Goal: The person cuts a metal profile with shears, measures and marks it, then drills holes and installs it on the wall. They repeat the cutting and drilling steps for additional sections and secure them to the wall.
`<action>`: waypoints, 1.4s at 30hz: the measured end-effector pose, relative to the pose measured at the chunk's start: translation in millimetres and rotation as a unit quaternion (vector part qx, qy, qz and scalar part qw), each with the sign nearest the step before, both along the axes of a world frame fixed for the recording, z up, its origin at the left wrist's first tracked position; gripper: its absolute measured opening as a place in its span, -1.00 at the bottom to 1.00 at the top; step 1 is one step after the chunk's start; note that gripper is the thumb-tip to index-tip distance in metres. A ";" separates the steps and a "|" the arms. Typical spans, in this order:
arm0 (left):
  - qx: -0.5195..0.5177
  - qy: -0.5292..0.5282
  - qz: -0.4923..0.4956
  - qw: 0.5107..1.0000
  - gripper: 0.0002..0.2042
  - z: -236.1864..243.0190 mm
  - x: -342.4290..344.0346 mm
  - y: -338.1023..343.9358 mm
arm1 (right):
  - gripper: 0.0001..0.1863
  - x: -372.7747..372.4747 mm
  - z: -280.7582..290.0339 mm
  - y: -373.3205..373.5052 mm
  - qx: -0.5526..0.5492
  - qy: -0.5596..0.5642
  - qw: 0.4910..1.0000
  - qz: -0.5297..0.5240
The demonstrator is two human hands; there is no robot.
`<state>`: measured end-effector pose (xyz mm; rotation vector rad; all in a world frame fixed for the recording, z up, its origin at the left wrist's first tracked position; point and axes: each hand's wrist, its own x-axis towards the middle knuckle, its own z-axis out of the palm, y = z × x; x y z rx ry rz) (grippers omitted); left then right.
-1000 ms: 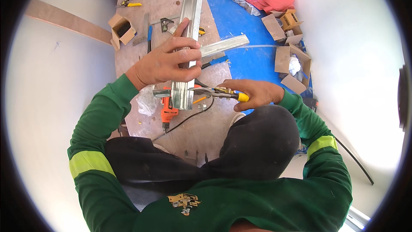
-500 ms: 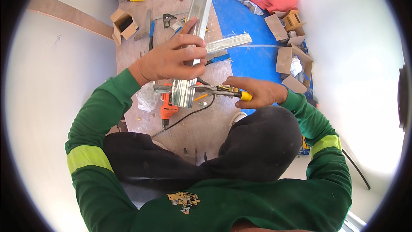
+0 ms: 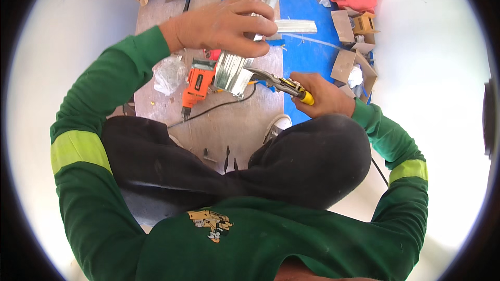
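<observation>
A: Hands?
B: Left hand (image 3: 224, 23) fingers wrapped over the metal stud channel (image 3: 234, 70). Right hand (image 3: 320, 93) fist closed on tin snips (image 3: 278, 83).
A: Channel location?
B: Above plywood board (image 3: 239, 125), beside orange drill (image 3: 197, 86); snip blades at its cut end.

silver metal channel (image 3: 234, 70) tilted, lifted | yellow-handled snips (image 3: 278, 83) at its end
</observation>
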<state>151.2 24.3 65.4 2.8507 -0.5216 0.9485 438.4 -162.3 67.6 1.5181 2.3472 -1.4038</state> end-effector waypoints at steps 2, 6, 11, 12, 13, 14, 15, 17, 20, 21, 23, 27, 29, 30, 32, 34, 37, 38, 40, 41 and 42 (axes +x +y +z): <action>0.048 0.013 -0.020 0.999 -0.64 -1.3 -0.1 2.7 | -0.68 -0.9 -2.8 -3.7 -0.042 0.001 0.999 0.000; 0.105 0.070 0.006 0.992 -0.70 -10.5 -0.1 3.1 | -0.62 20.1 -0.7 5.9 0.048 -0.071 0.996 0.022; 0.061 0.178 0.085 0.978 -0.77 -19.7 -0.3 6.3 | -0.42 62.9 -6.2 24.6 -0.022 -0.049 0.999 0.011; 0.056 0.186 0.094 0.976 -0.75 -19.3 -4.2 9.7 | -0.40 67.7 -10.9 20.7 -0.045 -0.081 0.995 -0.031; 0.042 0.187 0.111 0.975 -0.73 -19.0 -7.4 12.8 | -0.38 70.0 -17.2 15.1 -0.051 -0.084 0.993 -0.061; 0.027 0.185 0.130 0.974 -0.71 -19.4 -11.4 15.9 | -0.36 71.0 -24.3 11.6 -0.052 -0.095 0.990 -0.093; 0.008 0.178 0.150 0.972 -0.70 -19.4 -15.9 18.9 | -0.37 67.5 -33.2 4.7 -0.075 -0.021 0.988 -0.133; 0.023 0.195 0.194 0.961 -0.70 -21.3 -24.1 23.1 | -0.37 51.1 -49.8 -15.3 -0.130 0.080 0.961 -0.229; 0.026 0.226 0.246 0.942 -0.73 -27.2 -31.2 25.2 | -0.36 28.3 -58.4 -32.7 -0.148 0.110 0.951 -0.247; 0.022 0.219 0.255 0.941 -0.72 -29.2 -31.7 25.1 | -0.35 19.6 -58.9 -35.9 -0.146 0.097 0.951 -0.255; 0.009 0.205 0.264 0.942 -0.71 -33.0 -30.3 25.8 | -0.35 4.8 -57.3 -40.7 -0.115 0.051 0.959 -0.255; -0.019 0.204 0.274 0.940 -0.76 -36.1 -27.2 26.2 | -0.34 -11.2 -55.4 -40.4 -0.144 0.053 0.942 -0.298; -0.028 0.207 0.277 0.938 -0.77 -36.7 -27.0 25.7 | -0.40 -14.5 -58.7 -37.5 -0.134 0.037 0.942 -0.304; -0.033 0.212 0.273 0.938 -0.78 -37.1 -27.1 25.0 | -0.40 -15.3 -60.8 -36.5 -0.133 0.054 0.942 -0.304; -0.045 0.220 0.268 0.937 -0.78 -38.2 -27.5 23.8 | -0.40 -16.4 -64.1 -34.1 -0.128 0.054 0.943 -0.301; -0.039 0.225 0.272 0.935 -0.79 -40.1 -27.6 23.2 | -0.40 -17.8 -65.8 -31.8 -0.122 0.070 0.945 -0.297; -0.038 0.240 0.271 0.932 -0.79 -43.0 -27.2 23.6 | -0.40 -21.6 -64.5 -27.9 -0.117 0.058 0.948 -0.291; -0.038 0.245 0.270 0.930 -0.79 -43.6 -27.0 23.8 | -0.40 -23.2 -63.4 -26.7 -0.106 0.045 0.952 -0.284; -0.038 0.248 0.273 0.929 -0.79 -44.0 -27.0 24.3 | -0.39 -26.8 -60.9 -24.2 -0.112 0.053 0.950 -0.287; -0.041 0.253 0.271 0.928 -0.79 -43.7 -27.1 24.4 | -0.39 -28.4 -59.6 -23.3 -0.108 0.050 0.952 -0.284; -0.036 0.249 0.271 0.929 -0.79 -43.4 -27.2 24.5 | -0.39 -29.5 -58.5 -22.7 -0.111 0.054 0.950 -0.286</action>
